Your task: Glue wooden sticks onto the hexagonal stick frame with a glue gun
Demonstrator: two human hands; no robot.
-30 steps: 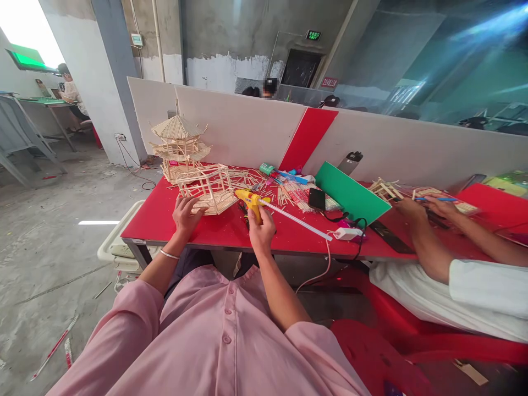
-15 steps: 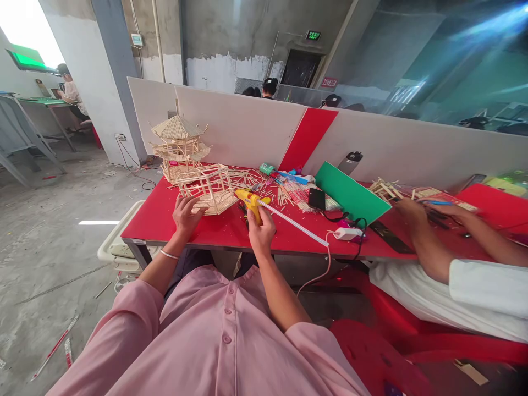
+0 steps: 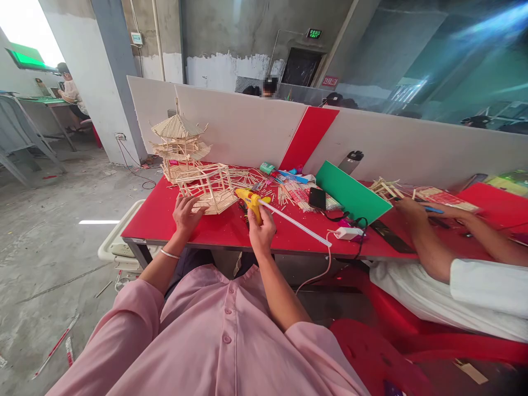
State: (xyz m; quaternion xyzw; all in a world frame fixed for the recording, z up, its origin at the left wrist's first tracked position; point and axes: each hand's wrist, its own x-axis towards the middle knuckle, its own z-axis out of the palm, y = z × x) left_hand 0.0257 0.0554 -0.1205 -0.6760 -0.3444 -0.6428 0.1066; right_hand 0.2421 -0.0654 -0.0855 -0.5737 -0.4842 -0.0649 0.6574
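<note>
My right hand is wrapped round the grip of a yellow hot glue gun. A long clear glue stick juts from the gun's back end, and its nozzle points left at a wooden stick frame. My left hand grips the near left side of that frame, with fingers curled over its edge. The frame has an open top, thin posts and a flat slatted base. Just behind it stands a tiered stick pagoda with a pointed roof.
Loose sticks, packaged sticks and a black phone lie on the red table. A green board leans to the right, near a white power adapter. Further right are a co-worker's hands.
My hands, the glue gun and the stick frame stay almost exactly in place. At the right, the co-worker's hand with a blue item has shifted slightly left.
</note>
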